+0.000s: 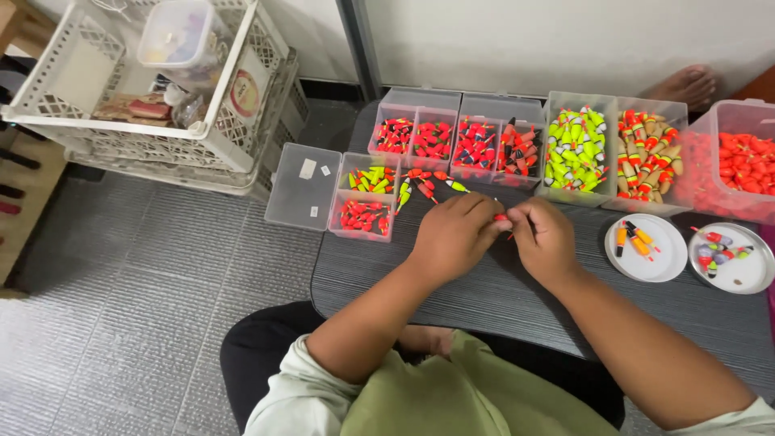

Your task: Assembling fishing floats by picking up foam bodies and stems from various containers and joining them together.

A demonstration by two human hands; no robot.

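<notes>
Left hand (454,236) and right hand (542,238) are pinching one small red fishing float (502,217) between fingertips above the surface (452,282), apparently assembling it.

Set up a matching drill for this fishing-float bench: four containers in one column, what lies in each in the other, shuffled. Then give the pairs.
Containers
1. Round white lid by the right hand
2. Tall clear box behind that hand
3. Open clear lid at the table's left end
4. White lattice crate on the floor

Contents
A. Neon yellow-green floats
B. A lidded clear tub and small packets
C. A few orange and black floats
D. Only small white labels

Pairs: 1-C, 2-A, 3-D, 4-B
</notes>
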